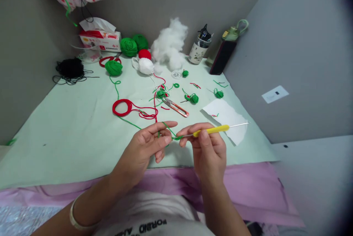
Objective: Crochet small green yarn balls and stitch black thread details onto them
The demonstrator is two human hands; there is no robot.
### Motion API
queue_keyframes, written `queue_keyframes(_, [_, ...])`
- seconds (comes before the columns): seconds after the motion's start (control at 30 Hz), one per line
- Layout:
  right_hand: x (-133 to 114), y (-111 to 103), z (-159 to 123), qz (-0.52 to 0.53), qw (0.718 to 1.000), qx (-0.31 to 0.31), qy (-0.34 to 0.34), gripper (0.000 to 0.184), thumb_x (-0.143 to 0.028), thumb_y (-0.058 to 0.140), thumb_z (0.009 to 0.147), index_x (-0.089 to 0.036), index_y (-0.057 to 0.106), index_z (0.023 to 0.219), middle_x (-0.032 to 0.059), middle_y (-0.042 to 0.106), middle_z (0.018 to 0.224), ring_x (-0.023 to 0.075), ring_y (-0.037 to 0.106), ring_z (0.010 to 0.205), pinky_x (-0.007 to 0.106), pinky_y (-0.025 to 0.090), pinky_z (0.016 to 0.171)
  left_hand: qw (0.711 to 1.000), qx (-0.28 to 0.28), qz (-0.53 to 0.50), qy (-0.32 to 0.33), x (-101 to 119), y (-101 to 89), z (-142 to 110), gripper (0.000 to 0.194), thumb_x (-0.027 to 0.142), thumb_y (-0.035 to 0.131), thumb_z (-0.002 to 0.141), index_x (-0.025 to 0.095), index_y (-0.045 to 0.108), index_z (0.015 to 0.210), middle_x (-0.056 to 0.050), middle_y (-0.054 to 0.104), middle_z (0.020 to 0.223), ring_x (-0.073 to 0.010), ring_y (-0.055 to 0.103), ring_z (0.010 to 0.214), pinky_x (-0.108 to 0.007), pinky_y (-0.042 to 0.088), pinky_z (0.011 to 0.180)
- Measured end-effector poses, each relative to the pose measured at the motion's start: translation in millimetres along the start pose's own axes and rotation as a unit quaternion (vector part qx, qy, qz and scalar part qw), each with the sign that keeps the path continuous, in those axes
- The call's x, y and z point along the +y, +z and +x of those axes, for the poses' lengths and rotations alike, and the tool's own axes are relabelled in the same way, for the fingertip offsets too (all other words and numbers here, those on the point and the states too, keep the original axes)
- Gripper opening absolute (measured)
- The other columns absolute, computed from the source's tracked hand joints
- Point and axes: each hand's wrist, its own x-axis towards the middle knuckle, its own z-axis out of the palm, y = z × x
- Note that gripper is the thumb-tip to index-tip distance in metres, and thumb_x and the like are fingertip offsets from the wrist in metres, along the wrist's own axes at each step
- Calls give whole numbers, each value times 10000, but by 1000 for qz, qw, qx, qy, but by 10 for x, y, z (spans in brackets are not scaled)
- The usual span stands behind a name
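My right hand (208, 147) grips a crochet hook (213, 131) by its yellow handle, the metal tip pointing left. Small green stitches (178, 138) sit at that tip, between the two hands. My left hand (150, 140) pinches green yarn (168, 128) with thumb and fingers, and a strand passes over its raised index finger. From there the strand runs back across the cloth toward a green yarn ball (113, 68). Just beyond my left hand lies a coil of red yarn (122, 107). Orange thread snips (176, 107) rest beyond the fingertips.
White stuffing (169, 45), a tissue box (100, 40), black yarn (70, 68), a pen cup (199, 49) and a dark bottle (224, 50) line the back. Small green crocheted pieces (194, 98) and white paper (227, 118) lie at right. Grey partitions (300, 56) bound the table.
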Motion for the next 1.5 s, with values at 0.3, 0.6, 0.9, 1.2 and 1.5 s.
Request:
queue_keyframes(0.3, [-24,2,-81,-162,983,-7,-90,240,-193,462,1060,-226,700,1071,39,754,980,137,709,784,302,585,739,999,22,39,19,-14,-12,-2,282,287,773,883,272,771,1164,49,554,806,-4,437,501,-167,374,479])
queue_keyframes(0.6, [60,-30,-137,-337,900,-70,-269,278,-124,497,1008,-214,651,1221,106,755,1082,218,715,995,384,611,770,997,42,36,50,-36,22,-29,404,250,820,833,282,728,1225,45,601,847,-11,451,499,-156,382,455])
queue_keyframes(0.9, [48,29,-99,-80,990,10,-113,225,-225,483,1060,-231,708,1070,35,768,987,153,716,823,315,575,711,999,23,30,35,-13,7,-27,327,320,798,866,276,748,1186,46,573,820,-6,435,493,-162,364,460])
queue_keyframes(1.2, [18,27,-122,-150,981,7,-120,237,-193,480,1051,-248,710,1080,26,756,984,149,710,785,326,580,727,998,28,41,40,-3,1,-44,324,307,797,862,262,748,1179,39,579,814,-18,426,501,-174,356,462])
queue_keyframes(1.5, [-17,-48,-154,-289,926,-82,-229,281,-118,494,1006,-221,648,1218,89,756,1067,216,719,982,392,608,797,987,75,113,85,-61,2,-33,340,282,799,858,272,750,1195,29,609,822,-40,446,546,-159,405,496])
